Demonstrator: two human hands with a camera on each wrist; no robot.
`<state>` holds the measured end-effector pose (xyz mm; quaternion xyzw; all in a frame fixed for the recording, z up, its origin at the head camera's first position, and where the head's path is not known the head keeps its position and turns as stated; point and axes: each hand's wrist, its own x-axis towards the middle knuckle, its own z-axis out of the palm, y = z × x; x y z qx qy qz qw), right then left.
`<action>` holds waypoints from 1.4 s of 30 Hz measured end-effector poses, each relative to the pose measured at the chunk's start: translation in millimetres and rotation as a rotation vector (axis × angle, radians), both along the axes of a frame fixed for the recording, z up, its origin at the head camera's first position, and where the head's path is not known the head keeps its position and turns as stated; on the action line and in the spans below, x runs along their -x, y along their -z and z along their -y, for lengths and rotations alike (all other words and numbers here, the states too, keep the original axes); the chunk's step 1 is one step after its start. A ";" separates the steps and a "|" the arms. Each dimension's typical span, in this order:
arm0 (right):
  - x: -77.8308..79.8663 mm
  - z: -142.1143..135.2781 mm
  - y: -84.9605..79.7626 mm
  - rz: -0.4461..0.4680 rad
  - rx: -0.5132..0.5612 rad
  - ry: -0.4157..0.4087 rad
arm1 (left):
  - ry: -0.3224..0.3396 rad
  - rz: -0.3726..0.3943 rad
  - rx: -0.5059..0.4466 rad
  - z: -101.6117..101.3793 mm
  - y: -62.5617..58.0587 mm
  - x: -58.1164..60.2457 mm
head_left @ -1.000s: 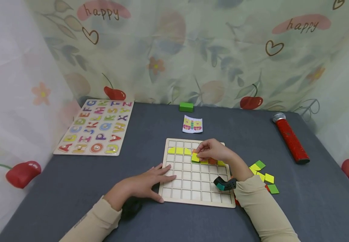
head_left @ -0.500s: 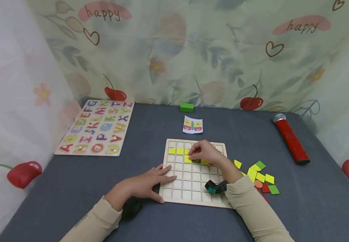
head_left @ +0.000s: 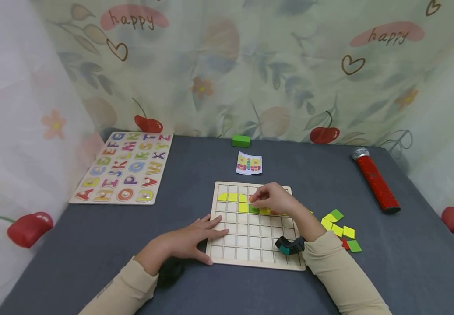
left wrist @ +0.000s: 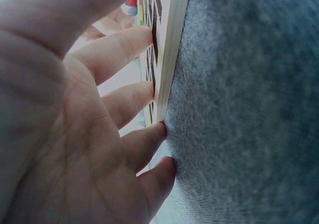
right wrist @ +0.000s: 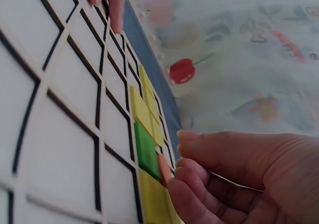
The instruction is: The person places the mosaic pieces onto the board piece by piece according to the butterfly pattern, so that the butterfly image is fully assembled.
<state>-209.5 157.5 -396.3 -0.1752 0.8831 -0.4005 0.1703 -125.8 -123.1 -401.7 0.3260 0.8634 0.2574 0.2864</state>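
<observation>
Leaving the yellow tile [head_left: 243,207] in the far half of the board [head_left: 242,240], likely settling that cell; my right grip [head_left: 277,199] is now reaching the orange piece [right wrist: 164,169], clamped or not I cannot tell; my left grip [head_left: 191,238] is lying spread at the board's left edge.

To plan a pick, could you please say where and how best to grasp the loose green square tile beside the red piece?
Probably pinch the green square tile by its right edge, coming from the right: it lies flat, that side is free, with the red piece close on its left.
</observation>
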 end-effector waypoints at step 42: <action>-68.4 -119.1 5.4 0.109 -0.018 -0.006 | -0.009 -0.002 -0.008 0.8 1.9 -1.1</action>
